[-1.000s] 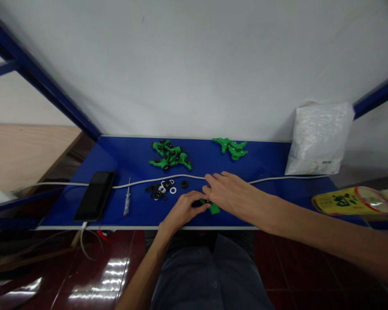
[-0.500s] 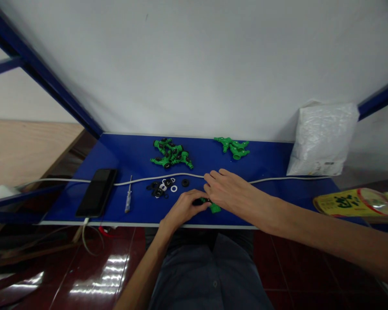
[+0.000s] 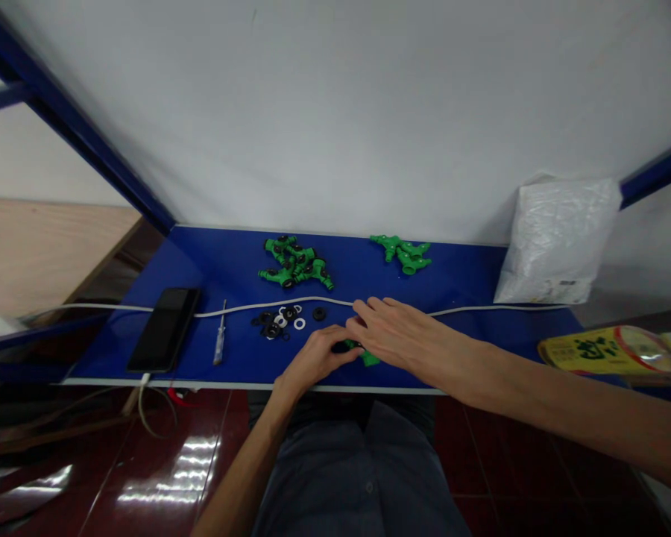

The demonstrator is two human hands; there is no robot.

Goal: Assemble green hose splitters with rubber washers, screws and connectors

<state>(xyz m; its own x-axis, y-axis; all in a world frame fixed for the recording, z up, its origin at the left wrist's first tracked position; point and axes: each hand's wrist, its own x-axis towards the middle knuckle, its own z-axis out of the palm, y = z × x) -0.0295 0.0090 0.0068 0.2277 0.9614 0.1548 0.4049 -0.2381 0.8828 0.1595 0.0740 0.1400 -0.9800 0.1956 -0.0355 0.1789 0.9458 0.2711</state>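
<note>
Near the front edge of the blue table, a green fitting [image 3: 370, 359] shows between and under my hands. My left hand [image 3: 323, 356] pinches its left side with thumb and fingers. Over its top lies my right hand [image 3: 385, 328], fingers bent round it and partly hiding it. Left of my hands lie black and white rings [image 3: 280, 321] and a single black ring [image 3: 319, 313]. Several green fittings with black parts [image 3: 296, 264] are heaped behind the rings. More green fittings [image 3: 405, 253] without black knobs sit further right, near the wall.
A phone [image 3: 164, 330] with a cable and a screwdriver [image 3: 220, 343] lie on the left of the blue table [image 3: 229, 257]. A white cord [image 3: 257, 306] crosses it. At the right are a plastic-wrapped package [image 3: 559, 239] and a yellow packet [image 3: 598, 349].
The view has shifted slightly. My right hand's fingers have moved a little to the left over the green fitting, while my left hand keeps its hold.
</note>
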